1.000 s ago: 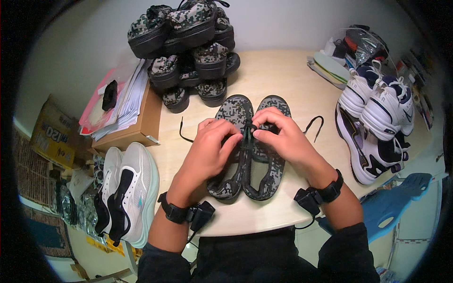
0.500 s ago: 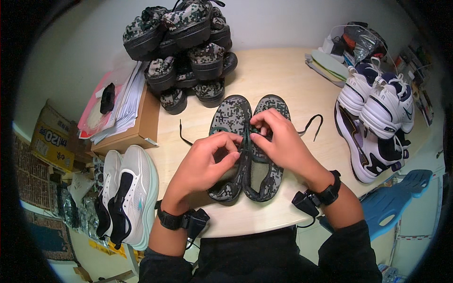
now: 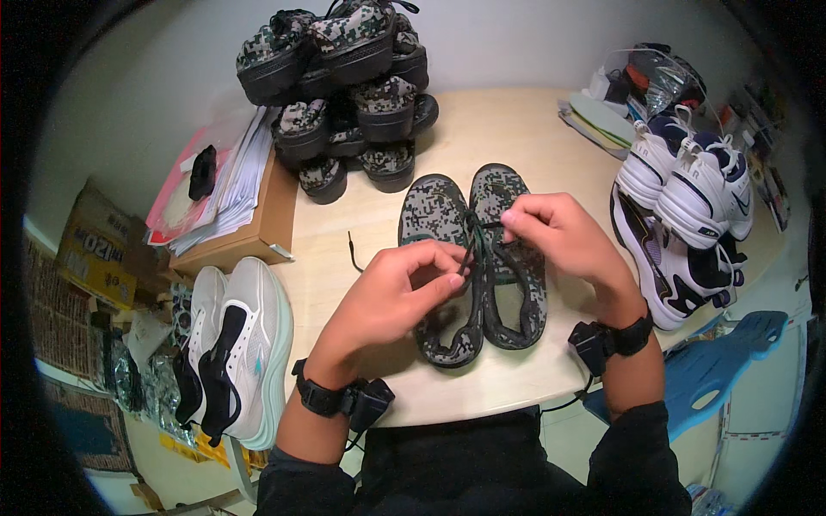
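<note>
Pinching black shoelaces (image 3: 492, 225), your left hand (image 3: 391, 292) and right hand (image 3: 572, 239) were nearly closed; the shoelaces seemed light, limp, best gripped beside the camouflage shoes (image 3: 433, 209).

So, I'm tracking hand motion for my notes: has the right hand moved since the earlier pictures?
Yes: the right hand has moved rightward, nearer the white sneakers at the right, which have stayed put.
</note>
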The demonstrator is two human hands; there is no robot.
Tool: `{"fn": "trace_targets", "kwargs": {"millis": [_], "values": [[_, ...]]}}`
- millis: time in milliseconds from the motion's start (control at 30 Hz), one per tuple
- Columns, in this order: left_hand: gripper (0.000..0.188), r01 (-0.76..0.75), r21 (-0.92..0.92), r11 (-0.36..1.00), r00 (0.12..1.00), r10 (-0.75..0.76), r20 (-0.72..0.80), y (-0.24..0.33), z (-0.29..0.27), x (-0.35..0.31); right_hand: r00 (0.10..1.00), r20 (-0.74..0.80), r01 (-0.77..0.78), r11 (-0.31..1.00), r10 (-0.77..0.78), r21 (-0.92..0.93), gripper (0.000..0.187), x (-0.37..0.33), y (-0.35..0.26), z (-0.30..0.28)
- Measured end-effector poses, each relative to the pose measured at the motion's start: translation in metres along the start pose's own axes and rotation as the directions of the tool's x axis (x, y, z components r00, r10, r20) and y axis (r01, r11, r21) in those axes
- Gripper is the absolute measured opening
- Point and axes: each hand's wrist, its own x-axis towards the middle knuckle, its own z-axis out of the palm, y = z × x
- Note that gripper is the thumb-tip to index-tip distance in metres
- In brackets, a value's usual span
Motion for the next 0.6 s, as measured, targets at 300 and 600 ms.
{"fn": "trace_targets", "kwargs": {"millis": [300,600], "values": [[0.005,-0.356,0.396,0.846,0.932,0.288,0.222,0.006,-0.014,-0.006,0.982,0.163,0.012,0.887,-0.098,0.461,0.017,-0.010,-0.017,0.009],[0.024,-0.361,0.455,0.814,0.915,0.403,0.006,0.012,0.006,-0.004,0.942,0.243,0.213,0.971,-0.232,0.105,0.014,-0.020,-0.035,0.025]]}}
